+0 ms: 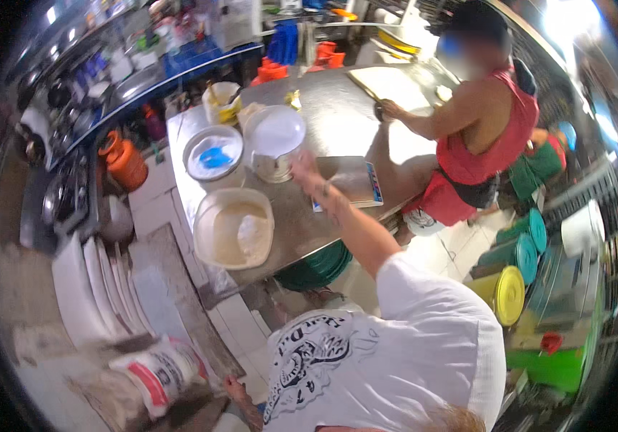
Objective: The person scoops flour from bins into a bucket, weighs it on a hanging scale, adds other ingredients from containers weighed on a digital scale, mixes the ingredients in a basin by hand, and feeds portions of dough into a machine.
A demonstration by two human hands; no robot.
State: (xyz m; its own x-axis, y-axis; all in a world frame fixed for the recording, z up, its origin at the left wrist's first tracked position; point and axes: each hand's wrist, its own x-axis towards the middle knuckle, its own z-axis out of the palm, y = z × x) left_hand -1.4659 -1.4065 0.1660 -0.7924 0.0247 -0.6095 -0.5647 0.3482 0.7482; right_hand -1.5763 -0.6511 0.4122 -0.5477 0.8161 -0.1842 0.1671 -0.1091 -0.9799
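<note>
My right hand (305, 170) reaches across the steel table (298, 230), fingers apart at the side of a round metal pot (273, 167). A white round bowl or lid (276, 129) sits on top of that pot. Left of it stands a bucket (213, 153) with something white and a blue piece inside. Nearer me, a large off-white tub (233, 229) contains a pale mass and a whitish lump. Low in the picture, my left hand (237, 392) hangs beside a white and red sack (161, 374); its fingers are too small and blurred to read.
At the table's far right, a person in red (485, 129) handles a pale board (402, 86). A white and yellow bucket (222, 102) stands at the table's far left. An orange gas cylinder (122, 160) is on the floor left. Lidded drums (500, 294) stand right.
</note>
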